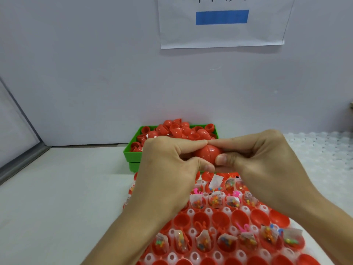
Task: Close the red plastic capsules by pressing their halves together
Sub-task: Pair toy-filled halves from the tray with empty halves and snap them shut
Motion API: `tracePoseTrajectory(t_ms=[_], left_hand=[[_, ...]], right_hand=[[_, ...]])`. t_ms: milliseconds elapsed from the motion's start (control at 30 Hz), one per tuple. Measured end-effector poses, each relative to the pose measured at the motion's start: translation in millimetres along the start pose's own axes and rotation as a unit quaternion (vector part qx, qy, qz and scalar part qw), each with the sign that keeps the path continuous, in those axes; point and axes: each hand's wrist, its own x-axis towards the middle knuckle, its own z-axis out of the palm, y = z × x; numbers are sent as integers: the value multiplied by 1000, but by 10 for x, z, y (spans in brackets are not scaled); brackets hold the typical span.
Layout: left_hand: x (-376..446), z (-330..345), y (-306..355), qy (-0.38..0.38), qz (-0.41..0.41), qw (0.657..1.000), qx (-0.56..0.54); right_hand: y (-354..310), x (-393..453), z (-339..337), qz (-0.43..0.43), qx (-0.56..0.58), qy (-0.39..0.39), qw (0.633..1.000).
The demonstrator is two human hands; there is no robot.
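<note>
A red plastic capsule (207, 153) is held in mid-air between both hands, its two halves joined with a seam showing down the middle. My left hand (168, 169) grips its left half with thumb and forefinger. My right hand (267, 165) grips the right half the same way. Below the hands lies a white holder tray (226, 210) with several open red capsule halves (219, 219); many hold small bags of coloured beads (215, 200). A green bin (131, 153) behind the hands is piled with loose red capsule halves (179, 130).
A second white dimpled tray (324, 150) lies at the right on the white table. A pale wall with a paper sign (222, 22) stands close behind the bin. A grey metal frame edge (23, 161) runs along the left side.
</note>
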Motion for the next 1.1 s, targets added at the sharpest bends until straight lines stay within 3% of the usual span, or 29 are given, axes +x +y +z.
tracePoseTrajectory(t_ms=[167, 267, 433, 567, 633, 700, 767, 833, 933, 1100], left_hand=[[-4, 6, -34, 26, 93, 993, 67], [-18, 33, -3, 27, 186, 964, 189], [29, -68, 10, -29, 151, 972, 176], [14, 2, -53, -29, 184, 956, 226], [-1, 23, -55, -32, 149, 974, 169], [10, 10, -39, -30, 63, 997, 20], [24, -7, -46, -37, -34, 993, -102], [24, -14, -51, -88, -115, 970, -197], [6, -4, 8, -141, -206, 896, -368], [12, -11, 33, -102, -229, 882, -399]], right_hand=[[15, -22, 22, -12, -16, 17, 1000], [35, -27, 54, 4, -6, 13, 1000], [26, 0, -6, 21, 14, -51, 998], [117, -2, -2, 26, -4, -53, 998], [170, 22, -26, 48, 43, -51, 997], [200, 43, -58, 67, 131, -62, 987], [191, 50, -55, 70, 212, -82, 971], [169, 45, -23, 65, 258, -96, 959], [170, 33, -3, 66, 278, -98, 953], [186, 22, 14, 28, 192, -103, 976]])
